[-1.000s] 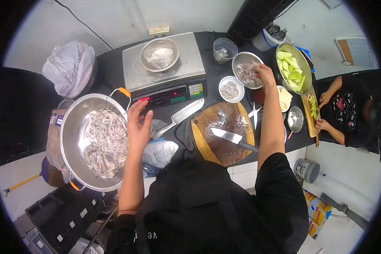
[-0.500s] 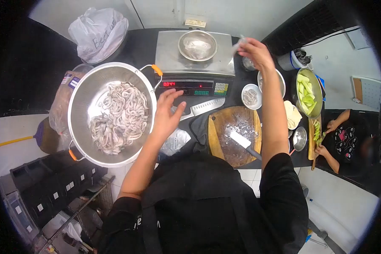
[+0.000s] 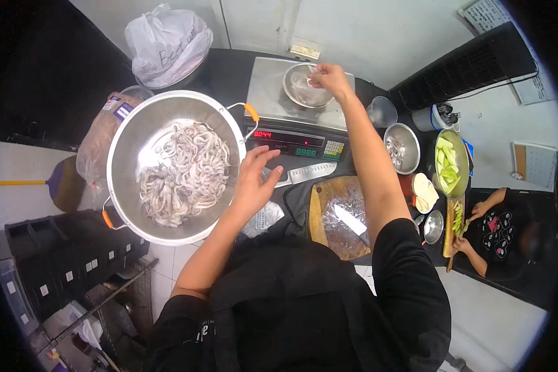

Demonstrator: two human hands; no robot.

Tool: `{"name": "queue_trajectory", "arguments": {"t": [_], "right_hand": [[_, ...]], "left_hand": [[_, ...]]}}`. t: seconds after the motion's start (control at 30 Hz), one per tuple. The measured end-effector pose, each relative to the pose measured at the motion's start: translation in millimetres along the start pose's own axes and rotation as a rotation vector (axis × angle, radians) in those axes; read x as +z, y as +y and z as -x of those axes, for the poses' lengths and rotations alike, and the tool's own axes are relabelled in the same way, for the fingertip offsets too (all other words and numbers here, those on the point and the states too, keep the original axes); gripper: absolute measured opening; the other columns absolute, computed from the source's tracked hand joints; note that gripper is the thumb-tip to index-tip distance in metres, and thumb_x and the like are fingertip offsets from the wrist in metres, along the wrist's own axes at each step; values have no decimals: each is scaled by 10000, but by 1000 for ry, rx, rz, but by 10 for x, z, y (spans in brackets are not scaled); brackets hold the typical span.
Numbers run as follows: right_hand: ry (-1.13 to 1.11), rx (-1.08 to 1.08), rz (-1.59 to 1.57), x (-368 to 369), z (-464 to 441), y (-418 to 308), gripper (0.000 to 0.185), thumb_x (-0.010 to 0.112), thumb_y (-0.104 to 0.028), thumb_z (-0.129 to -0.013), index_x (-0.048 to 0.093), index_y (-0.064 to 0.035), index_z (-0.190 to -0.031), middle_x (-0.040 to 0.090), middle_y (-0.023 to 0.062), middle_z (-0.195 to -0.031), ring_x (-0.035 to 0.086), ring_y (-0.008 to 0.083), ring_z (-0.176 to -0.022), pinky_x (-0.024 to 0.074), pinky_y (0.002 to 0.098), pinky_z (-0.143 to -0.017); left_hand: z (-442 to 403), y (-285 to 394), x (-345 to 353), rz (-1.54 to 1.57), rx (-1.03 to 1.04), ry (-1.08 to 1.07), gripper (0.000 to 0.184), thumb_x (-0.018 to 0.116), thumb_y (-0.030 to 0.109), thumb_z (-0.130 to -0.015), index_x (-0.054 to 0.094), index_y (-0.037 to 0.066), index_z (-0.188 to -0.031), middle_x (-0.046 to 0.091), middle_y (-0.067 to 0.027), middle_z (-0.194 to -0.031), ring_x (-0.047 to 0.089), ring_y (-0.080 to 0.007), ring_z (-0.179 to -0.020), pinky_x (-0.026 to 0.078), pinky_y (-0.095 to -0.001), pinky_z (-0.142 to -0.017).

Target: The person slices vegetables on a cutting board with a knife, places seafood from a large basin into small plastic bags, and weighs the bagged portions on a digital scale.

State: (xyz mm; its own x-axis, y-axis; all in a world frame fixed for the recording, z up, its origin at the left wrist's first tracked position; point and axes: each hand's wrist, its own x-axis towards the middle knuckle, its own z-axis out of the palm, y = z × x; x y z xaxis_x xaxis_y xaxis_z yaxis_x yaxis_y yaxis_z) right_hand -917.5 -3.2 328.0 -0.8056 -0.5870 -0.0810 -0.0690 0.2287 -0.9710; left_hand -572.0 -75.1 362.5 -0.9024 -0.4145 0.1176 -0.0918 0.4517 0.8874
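Observation:
My right hand point(image 3: 332, 82) is at the right rim of a small metal bowl point(image 3: 292, 98), fingers pinched on a thin clear plastic bag point(image 3: 312, 75). The bowl sits on the steel plate of a digital scale point(image 3: 263, 102) with a red display. My left hand point(image 3: 255, 178) holds nothing, its fingers apart, between a large metal basin point(image 3: 125, 133) and the scale's front. In the basin lies a heap of squid strips point(image 3: 192, 164). A knife point(image 3: 310, 173) rests just right of my left fingers, its handle partly hidden.
A wooden cutting board point(image 3: 318, 214) with a second knife point(image 3: 351, 221) lies before me. To its right are a metal bowl with pale pieces point(image 3: 408, 133) and a pan of green vegetables point(image 3: 441, 177). A co-worker's hands point(image 3: 468, 232) work at another board. A white bag point(image 3: 161, 53) stands back left.
My right hand has moved left from beside the scale to the bowl, carrying the clear plastic. My left hand stays by the basin. The whole view has shifted slightly.

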Motion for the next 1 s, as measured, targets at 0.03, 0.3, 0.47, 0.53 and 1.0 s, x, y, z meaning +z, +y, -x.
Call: {"name": "queue_trajectory", "arguments": {"t": [0.03,0.3,0.47,0.53,1.0], "right_hand": [[-18,34,-11,-3,-3,-18,288,669,-20,-764,578,96,-1011,653,142,-831,671,202,-711,573,272,-618],[-79,51,-48,-170,246,-374,235,625,-82,-836,578,64,-1014,655,135,-889,665,199,-783,565,265,-673],[-44,94,-22,-314,291,-423,223,611,-146,-882,589,31,-1016,657,106,-927,649,173,-818,552,267,-682],[-42,105,-4,-356,320,-443,224,620,-157,-878,600,21,-1012,660,95,-927,643,164,-831,543,271,-693],[1,77,114,-467,339,-437,249,669,-207,-844,648,6,-972,656,81,-887,614,157,-863,461,297,-819]], "left_hand": [[5,9,-6,3,0,-5,334,649,171,-817,602,87,-1137,499,-157,-1220,482,-334,-1133,394,-390,-958],[134,74,155,-22,102,-54,337,645,163,-825,591,93,-1150,483,-142,-1239,470,-332,-1155,379,-388,-975],[229,145,370,38,119,-144,350,634,176,-827,575,77,-1158,464,-154,-1241,455,-336,-1166,379,-402,-972],[263,194,400,51,122,-193,346,627,178,-830,575,76,-1157,464,-155,-1236,454,-339,-1164,381,-406,-967],[259,224,335,29,133,-194,352,626,184,-836,570,86,-1170,463,-168,-1243,457,-352,-1157,379,-407,-968]]}}
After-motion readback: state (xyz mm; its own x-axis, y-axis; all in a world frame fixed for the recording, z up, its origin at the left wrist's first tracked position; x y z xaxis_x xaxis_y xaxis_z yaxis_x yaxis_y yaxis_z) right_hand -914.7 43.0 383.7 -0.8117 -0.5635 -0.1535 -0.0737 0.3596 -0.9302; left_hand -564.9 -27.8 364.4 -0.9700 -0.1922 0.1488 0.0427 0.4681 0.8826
